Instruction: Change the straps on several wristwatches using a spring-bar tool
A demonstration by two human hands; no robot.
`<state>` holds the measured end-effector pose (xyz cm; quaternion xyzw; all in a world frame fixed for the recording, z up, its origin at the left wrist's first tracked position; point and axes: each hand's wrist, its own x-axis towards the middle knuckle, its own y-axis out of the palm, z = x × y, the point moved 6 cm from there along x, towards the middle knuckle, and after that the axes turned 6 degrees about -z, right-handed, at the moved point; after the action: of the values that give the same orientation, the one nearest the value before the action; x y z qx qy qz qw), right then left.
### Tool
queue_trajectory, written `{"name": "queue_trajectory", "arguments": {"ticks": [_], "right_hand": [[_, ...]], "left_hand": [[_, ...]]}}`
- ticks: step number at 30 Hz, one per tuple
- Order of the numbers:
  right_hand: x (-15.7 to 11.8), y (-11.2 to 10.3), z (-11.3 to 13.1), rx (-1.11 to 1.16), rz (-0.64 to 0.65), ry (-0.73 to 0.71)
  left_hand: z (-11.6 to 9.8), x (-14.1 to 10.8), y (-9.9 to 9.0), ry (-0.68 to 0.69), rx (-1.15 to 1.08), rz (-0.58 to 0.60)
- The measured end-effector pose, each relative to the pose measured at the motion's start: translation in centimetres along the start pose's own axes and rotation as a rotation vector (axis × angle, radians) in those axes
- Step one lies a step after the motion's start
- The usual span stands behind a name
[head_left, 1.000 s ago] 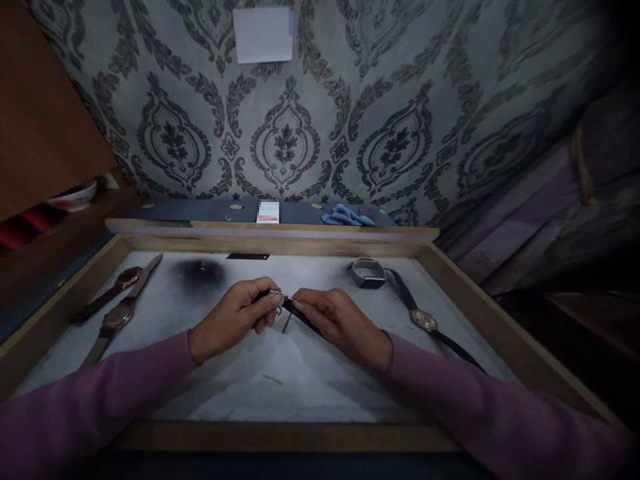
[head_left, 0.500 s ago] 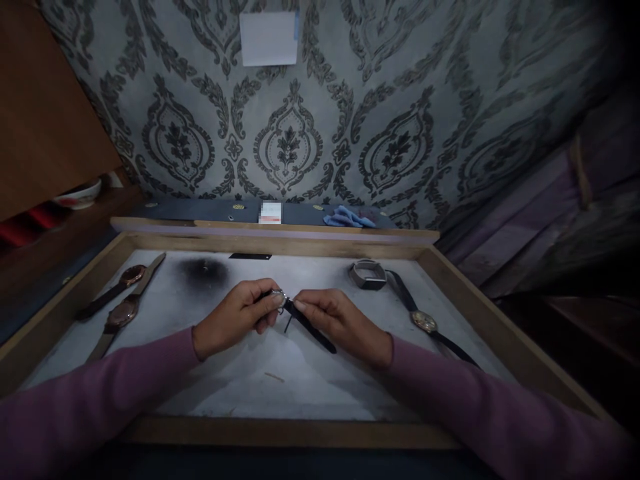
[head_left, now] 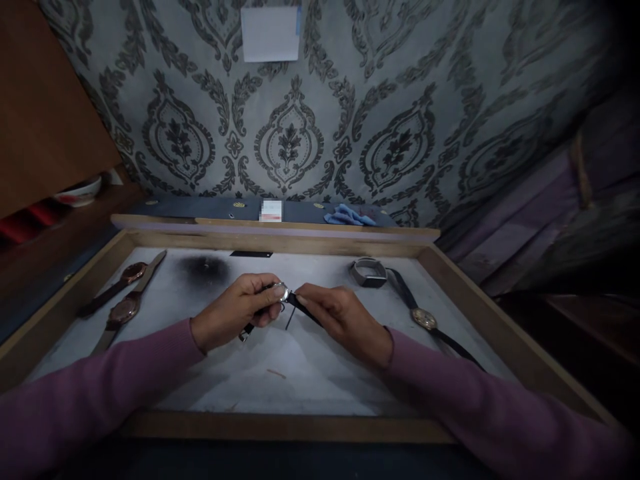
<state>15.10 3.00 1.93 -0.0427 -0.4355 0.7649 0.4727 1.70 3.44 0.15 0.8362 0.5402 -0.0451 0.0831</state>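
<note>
Over the middle of a wooden tray (head_left: 280, 427), a black-strapped watch (head_left: 283, 292) is held up by a person in purple sleeves (head_left: 165, 350), the left hand (head_left: 243, 308) clamped on its case, the right hand (head_left: 343, 317) pinching its strap. At the tray's left side lie two brownish watches (head_left: 123, 310); toward its right, a grey band (head_left: 370, 273) and a gold-toned watch (head_left: 424, 319). Beyond the tray's far edge rests a blue cloth (head_left: 349, 215).

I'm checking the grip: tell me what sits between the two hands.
In the head view, a silver watch case and a black strap span the gap between the left hand and right hand; a thin dark strip shows just below.
</note>
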Motion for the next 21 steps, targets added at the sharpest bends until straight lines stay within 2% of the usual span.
{"name": "queue_trajectory", "arguments": {"ticks": [5,11,14,21], "right_hand": [[0.54,-0.29,-0.04,0.134,0.015,0.055],[0.13,-0.44,-0.3,0.003,-0.015,0.133],[0.03,-0.51,-0.14,-0.005,-0.004,0.124],[0.28,-0.83,-0.3,0.131,-0.005,0.081]], "left_hand": [[-0.75,-0.01,-0.16,0.057,0.105,-0.011],[-0.54,0.07,-0.28,0.068,0.147,-0.014],[-0.44,0.13,-0.51,0.077,0.156,-0.026],[-0.5,0.17,-0.72,0.091,0.153,-0.036]]}}
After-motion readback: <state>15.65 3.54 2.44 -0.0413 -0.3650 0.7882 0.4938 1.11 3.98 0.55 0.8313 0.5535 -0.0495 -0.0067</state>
